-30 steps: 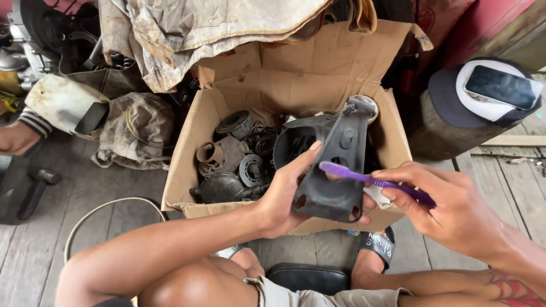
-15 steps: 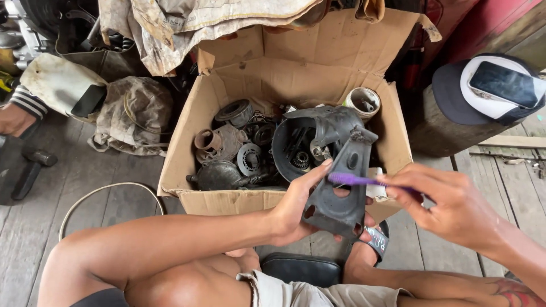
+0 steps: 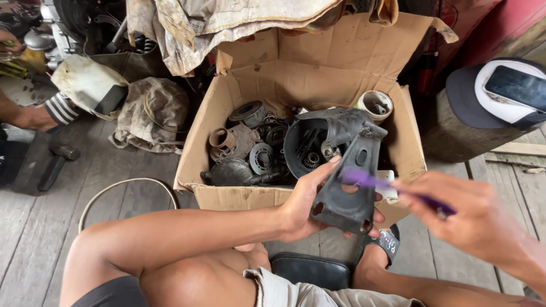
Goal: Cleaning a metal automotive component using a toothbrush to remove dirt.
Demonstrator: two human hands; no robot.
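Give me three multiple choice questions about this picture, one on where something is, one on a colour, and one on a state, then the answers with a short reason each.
1. Where does the phone lie?
A. on the cap at the right
B. inside the box
C. on the floor planks

2. What colour is the toothbrush?
A. green
B. purple
C. white

3. How is the cardboard box?
A. taped shut
B. flattened
C. open, with metal parts inside

Answers:
1. A, the dark screen rests on the white and dark cap.
2. B, the handle in the right hand is purple, its head against the dark metal bracket held by the left hand.
3. C, the flaps stand up and greasy parts fill it.
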